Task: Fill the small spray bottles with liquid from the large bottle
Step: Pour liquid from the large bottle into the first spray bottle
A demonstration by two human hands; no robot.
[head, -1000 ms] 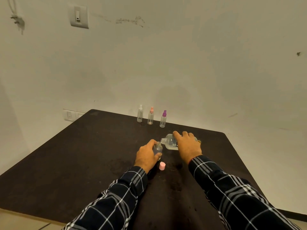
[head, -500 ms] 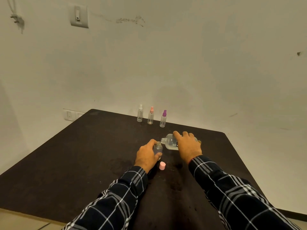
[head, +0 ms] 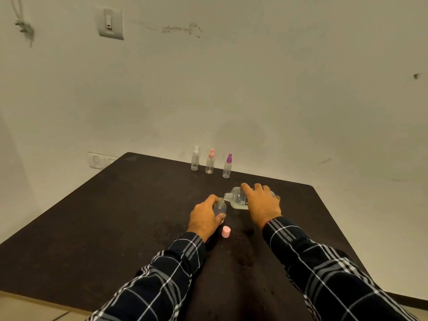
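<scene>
My left hand [head: 205, 218] grips a small clear bottle [head: 219, 207] standing upright and uncapped on the dark table [head: 104, 216]. My right hand [head: 261, 203] holds the large clear bottle [head: 237, 200] tipped on its side, its open neck right at the small bottle's mouth. A pink spray cap [head: 226, 232] lies on the table just in front of my left hand. Three small capped spray bottles stand in a row at the far edge: white-topped [head: 195, 159], pink-topped [head: 210, 162] and purple-topped [head: 227, 166].
The table's far edge runs close to a pale wall. Wall sockets [head: 97, 160] sit beside the table's far left corner and a switch [head: 110, 23] hangs high on the wall. Damp-looking patches [head: 166, 229] mark the tabletop near my hands.
</scene>
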